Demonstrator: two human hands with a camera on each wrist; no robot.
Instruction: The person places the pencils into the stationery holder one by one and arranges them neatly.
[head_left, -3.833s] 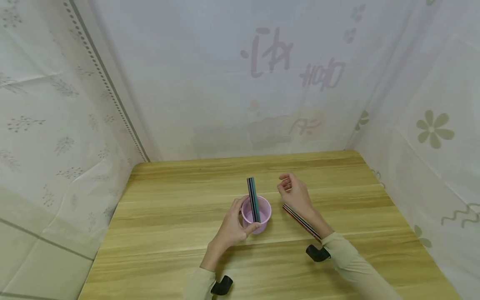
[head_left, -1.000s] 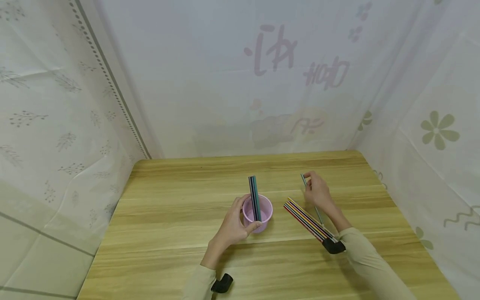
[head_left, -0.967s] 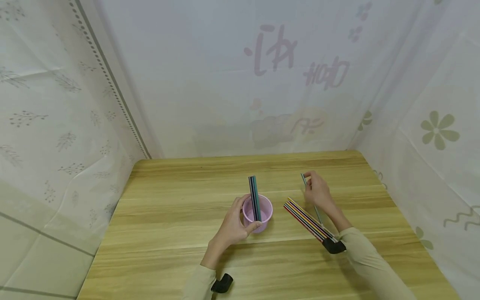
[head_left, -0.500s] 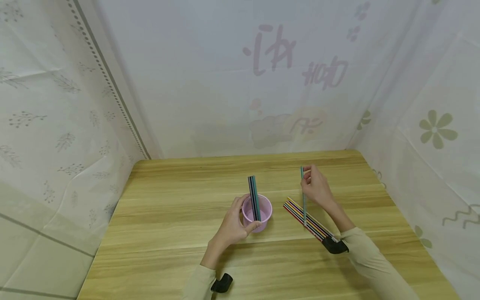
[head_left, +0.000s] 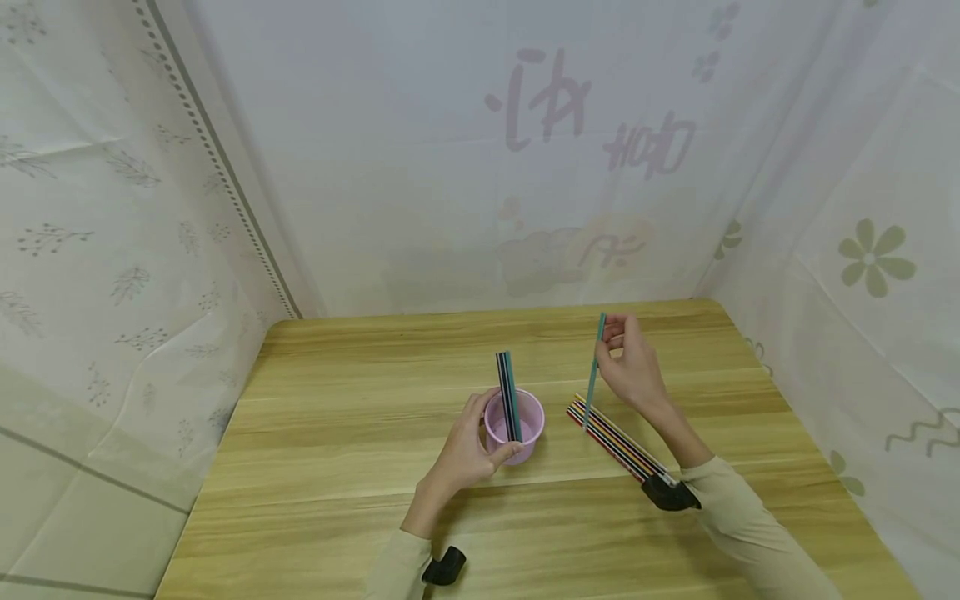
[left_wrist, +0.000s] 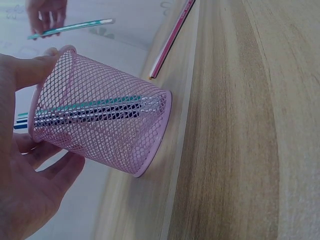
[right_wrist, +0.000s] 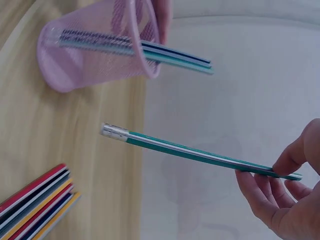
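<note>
A pink mesh pencil cup (head_left: pixel 532 423) stands on the table, and my left hand (head_left: pixel 463 457) grips its side with the thumb at the near rim. Several dark and teal pencils (head_left: pixel 507 392) lean inside it; their lower ends show through the mesh (left_wrist: pixel 105 80). To the right, my right hand (head_left: pixel 636 375) pinches one teal striped pencil (right_wrist: pixel 190 154) near its far end. That pencil's silver-capped eraser end points down toward the table, apart from the cup. Below it in the head view lies a row of striped pencils (head_left: pixel 617 446), red, yellow and dark.
The wood-grain table (head_left: pixel 322 450) reaches back to a pale printed curtain (head_left: pixel 420 167). Similar curtains hang on the left and right. A black wrist mount (head_left: pixel 670 493) on the right arm covers the near ends of the pencil row.
My right hand has picked up a teal pencil beside the row and raised it. The pencil has swung more upright, its lower end moving left over the row. My left hand stays on the cup.
</note>
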